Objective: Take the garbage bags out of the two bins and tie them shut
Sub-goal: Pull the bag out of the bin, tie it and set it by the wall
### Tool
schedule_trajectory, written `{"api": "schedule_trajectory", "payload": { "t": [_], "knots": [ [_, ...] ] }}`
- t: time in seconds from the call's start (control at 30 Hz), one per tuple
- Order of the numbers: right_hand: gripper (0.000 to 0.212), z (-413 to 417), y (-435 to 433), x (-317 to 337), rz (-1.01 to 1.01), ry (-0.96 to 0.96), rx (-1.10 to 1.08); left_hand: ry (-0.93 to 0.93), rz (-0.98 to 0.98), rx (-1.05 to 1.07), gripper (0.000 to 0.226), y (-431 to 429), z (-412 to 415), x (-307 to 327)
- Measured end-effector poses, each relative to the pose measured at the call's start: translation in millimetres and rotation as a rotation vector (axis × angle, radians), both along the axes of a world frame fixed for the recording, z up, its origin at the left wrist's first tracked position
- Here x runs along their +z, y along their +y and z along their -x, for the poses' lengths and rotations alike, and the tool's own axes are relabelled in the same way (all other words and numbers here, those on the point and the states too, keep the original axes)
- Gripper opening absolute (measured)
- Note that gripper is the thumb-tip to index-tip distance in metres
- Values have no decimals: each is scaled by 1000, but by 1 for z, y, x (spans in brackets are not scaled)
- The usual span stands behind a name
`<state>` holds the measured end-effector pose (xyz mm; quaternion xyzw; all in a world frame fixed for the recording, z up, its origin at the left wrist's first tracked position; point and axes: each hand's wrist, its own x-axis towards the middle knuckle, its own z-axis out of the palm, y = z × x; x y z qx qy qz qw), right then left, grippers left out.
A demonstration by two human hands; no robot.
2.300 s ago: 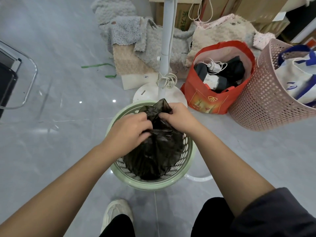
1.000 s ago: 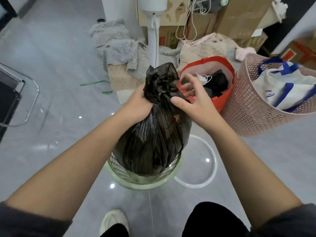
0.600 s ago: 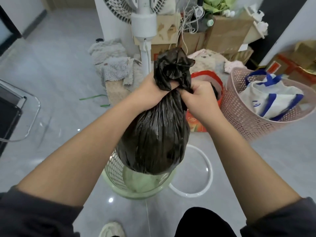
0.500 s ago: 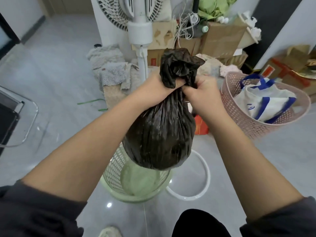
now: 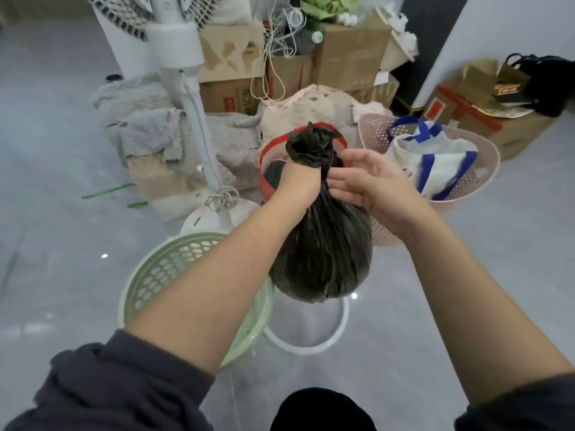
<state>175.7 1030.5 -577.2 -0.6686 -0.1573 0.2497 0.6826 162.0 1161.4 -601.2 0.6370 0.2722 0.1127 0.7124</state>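
A full black garbage bag (image 5: 323, 259) hangs in the air to the right of the pale green perforated bin (image 5: 161, 269). My left hand (image 5: 300, 181) grips the bag's gathered neck, and the bunched top sticks up above my fist. My right hand (image 5: 370, 185) is beside the neck on the right, fingers spread and touching the twisted plastic without closing on it. The bin stands on the floor at lower left, partly hidden by my left forearm. A second bin does not show clearly.
A white ring (image 5: 311, 343) lies on the floor under the bag. A white standing fan (image 5: 193, 126) rises just behind the bin. A red shopping bag (image 5: 267, 169), a pink laundry basket (image 5: 479, 157), folded towels and cardboard boxes crowd the back.
The bag has been lifted fully out of the green bin and shifted right. My right hand has let go of the neck and opened; my left hand alone holds it.
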Motion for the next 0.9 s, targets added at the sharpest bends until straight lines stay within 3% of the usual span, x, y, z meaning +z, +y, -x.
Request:
{"api": "schedule_trajectory", "payload": {
  "t": [0.13, 0.23, 0.33, 0.4, 0.5, 0.57, 0.63, 0.73, 0.77, 0.9],
  "knots": [
    [33, -10, -29, -45, 131, -25, 1, 36, -72, -72, 23, -34, -5, -44],
    [34, -15, -47, -80, 363, -192, 101, 60, -227, -161, 15, -50, -10, -72],
    [27, -13, -52, -117, 527, -325, 134, 159, -192, -204, 5, -67, -15, -98],
    [37, -9, -49, -138, 525, -355, 115, 259, -223, -163, 31, -76, -18, -115],
    [9, -3, -44, -162, 550, -302, 100, 391, -296, -331, 39, -79, -20, -130],
    [29, -2, -42, -176, 587, -269, 47, 444, -323, -442, 40, -75, -21, -139],
    [36, -3, -42, -187, 610, -254, -21, 412, -333, -480, 43, -71, -22, -145],
    [5, -6, -41, -201, 563, -224, -116, 414, -256, -512, 47, -74, -22, -152],
    [14, -7, -42, -206, 580, -230, -131, 425, -298, -505, 46, -75, -24, -157],
    [16, -7, -42, -209, 538, -251, -96, 426, -423, -543, 65, -71, -22, -170]
  ]
}}
